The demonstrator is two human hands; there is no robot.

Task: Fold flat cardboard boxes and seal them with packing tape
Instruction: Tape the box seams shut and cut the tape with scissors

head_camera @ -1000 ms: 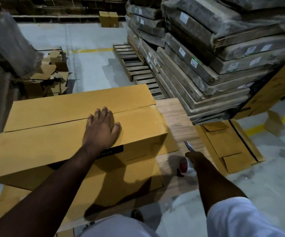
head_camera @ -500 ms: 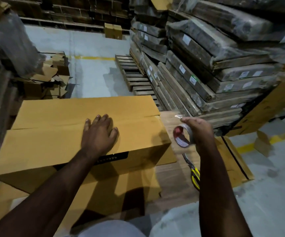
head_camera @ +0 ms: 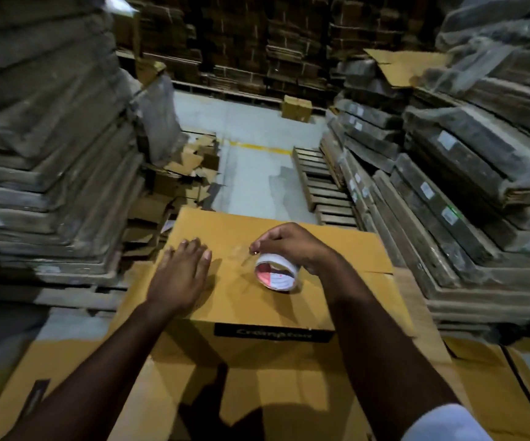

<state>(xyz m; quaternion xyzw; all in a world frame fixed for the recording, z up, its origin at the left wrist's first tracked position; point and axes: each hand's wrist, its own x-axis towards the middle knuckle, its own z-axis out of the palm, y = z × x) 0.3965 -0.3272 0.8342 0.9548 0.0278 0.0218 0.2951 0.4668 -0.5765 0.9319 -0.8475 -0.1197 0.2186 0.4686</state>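
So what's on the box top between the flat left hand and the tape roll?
Head view: bare cardboard box top between left hand and tape roll, possibly a faint clear tape strip. Right hand holds the roll.

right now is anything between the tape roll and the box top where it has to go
Nothing visible. The right hand holds the tape roll directly over the box top, and the left hand presses flat beside it.

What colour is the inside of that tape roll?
Red and white segments inside the tape roll, seen in the head view.

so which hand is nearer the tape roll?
Right. The right hand grips the tape roll on the box; the left hand presses flat on the box, apart from it.
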